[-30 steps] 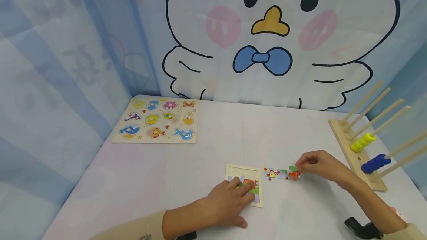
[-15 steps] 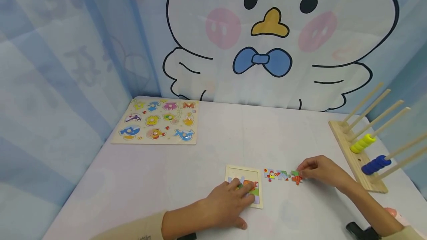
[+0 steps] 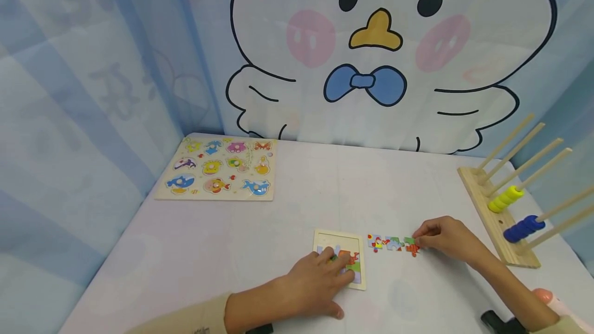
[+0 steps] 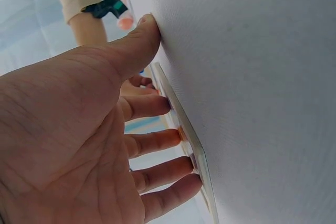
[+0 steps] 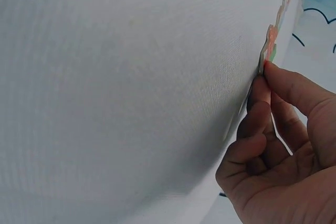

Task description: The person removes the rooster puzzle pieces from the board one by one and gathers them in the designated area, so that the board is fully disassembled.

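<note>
Right hand (image 3: 447,236): thumb and fingertip together, clamped on the right edge of a red-and-green puzzle piece (image 3: 411,246); remaining fingers curled beneath the palm in the right wrist view

Red-and-green puzzle piece: at the right end of a short row, right of the puzzle frame; whether it touches its neighbour cannot be told

Middle puzzle piece (image 3: 393,243): blue and green, just left of the piece in the fingers

Left puzzle piece (image 3: 375,241): red, yellow and blue, between the middle puzzle piece and the frame

Left hand (image 3: 317,277): fingers apart, laid over the near part of the frame, gripping nothing; fingertips touching it in the left wrist view, thumb extended outside it on the near side

Puzzle frame (image 3: 341,240): pale wood, flat on the table; far part bare, near part filled with coloured pieces, partly hidden by the left hand

Table (image 3: 278,231): white cover

Knob board (image 3: 234,194): far left, flat, with animal and vehicle shapes

Bead stand (image 3: 524,256): far right, wooden base with six rods; yellow beads (image 3: 506,199) on one, blue beads (image 3: 524,229) on the next nearer

Sleeves (image 3: 185,318): beige, near edge

Curtain (image 3: 362,122): behind the table, blue and white, cartoon figure with blue bow tie
</note>
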`<state>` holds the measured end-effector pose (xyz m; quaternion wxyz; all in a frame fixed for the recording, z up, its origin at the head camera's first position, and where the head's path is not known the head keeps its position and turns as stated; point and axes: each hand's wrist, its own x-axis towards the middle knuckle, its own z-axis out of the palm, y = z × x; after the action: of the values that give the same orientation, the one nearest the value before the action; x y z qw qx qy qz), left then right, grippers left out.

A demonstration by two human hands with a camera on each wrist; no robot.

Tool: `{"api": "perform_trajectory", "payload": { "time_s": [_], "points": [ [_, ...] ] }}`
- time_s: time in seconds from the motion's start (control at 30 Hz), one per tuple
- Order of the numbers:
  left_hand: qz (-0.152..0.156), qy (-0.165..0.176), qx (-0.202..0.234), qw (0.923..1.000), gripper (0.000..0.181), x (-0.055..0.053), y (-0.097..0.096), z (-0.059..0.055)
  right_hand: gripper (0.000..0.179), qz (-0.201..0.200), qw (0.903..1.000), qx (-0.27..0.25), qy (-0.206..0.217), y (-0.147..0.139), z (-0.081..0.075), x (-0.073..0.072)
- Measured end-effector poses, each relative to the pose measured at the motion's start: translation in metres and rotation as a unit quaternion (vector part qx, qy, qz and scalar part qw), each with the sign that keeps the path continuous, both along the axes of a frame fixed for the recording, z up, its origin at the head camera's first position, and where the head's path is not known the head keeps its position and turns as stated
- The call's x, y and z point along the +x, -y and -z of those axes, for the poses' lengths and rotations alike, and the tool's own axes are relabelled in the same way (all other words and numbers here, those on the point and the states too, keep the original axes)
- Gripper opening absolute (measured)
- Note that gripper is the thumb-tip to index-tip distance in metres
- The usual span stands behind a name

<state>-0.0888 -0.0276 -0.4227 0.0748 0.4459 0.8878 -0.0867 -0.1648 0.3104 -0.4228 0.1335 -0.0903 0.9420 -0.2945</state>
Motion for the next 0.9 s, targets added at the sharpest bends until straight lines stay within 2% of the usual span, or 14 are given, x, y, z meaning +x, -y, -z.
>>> {"api": "perform_trajectory", "payload": {
  "time_s": [0.27, 0.47, 0.67, 0.9],
  "points": [
    [-0.010, -0.012, -0.003, 0.9999, 0.072, 0.006, -0.002, 0.000, 0.007, 0.002, 0.9995, 0.019, -0.026, 0.004, -0.002, 0.004],
    [-0.017, -0.053, -0.019, 0.9983, 0.075, 0.013, -0.003, 0.001, 0.006, 0.000, 0.9987, 0.030, -0.041, 0.005, 0.001, 0.004],
    [-0.018, -0.078, -0.037, 0.9961, 0.077, 0.019, -0.003, -0.001, 0.004, 0.006, 0.9980, 0.037, -0.050, 0.008, 0.004, 0.005],
    [-0.019, -0.079, -0.047, 0.9956, 0.077, 0.021, -0.005, -0.001, 0.004, 0.008, 0.9972, 0.046, -0.058, 0.011, 0.003, 0.007]
  ]
}}
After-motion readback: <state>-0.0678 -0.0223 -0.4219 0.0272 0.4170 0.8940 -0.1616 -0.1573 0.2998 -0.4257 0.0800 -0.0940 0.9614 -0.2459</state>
